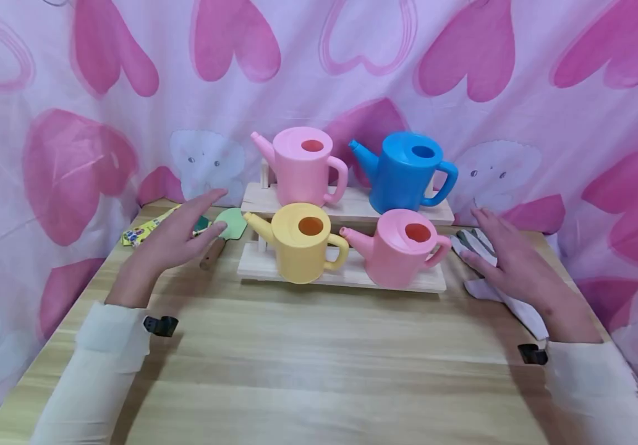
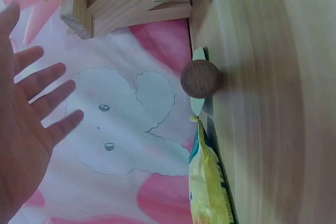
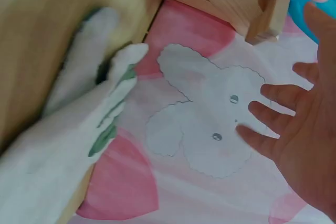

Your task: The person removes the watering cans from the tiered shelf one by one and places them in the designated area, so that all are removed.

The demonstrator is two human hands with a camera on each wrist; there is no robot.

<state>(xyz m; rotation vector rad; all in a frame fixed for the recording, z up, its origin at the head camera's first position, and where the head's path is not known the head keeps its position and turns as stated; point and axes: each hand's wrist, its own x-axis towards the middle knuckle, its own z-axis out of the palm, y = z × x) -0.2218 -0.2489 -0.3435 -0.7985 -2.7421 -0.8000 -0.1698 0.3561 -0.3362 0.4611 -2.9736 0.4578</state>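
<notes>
A two-step wooden rack [image 1: 352, 278] bears several toy-like watering cans. On its upper step stand a pink watering can [image 1: 302, 170] and a blue watering can [image 1: 406, 176]; the lower step carries a yellow watering can [image 1: 297, 253] and a second pink watering can [image 1: 394, 259]. My left hand [image 1: 177, 238] hovers left of the rack with fingers spread, above a green-bladed hand trowel [image 1: 232, 224] and a yellow packet [image 1: 143, 232]. To the right of the rack, my right hand [image 1: 516, 269] is held in the air over white gloves [image 1: 499, 296]. Neither hand holds anything.
The wooden table [image 1: 297, 371] stretches in front of the rack. A pink curtain [image 1: 308, 74] with hearts hangs close behind and along both sides. In the left wrist view the trowel's round handle end [image 2: 200, 78] points at the camera.
</notes>
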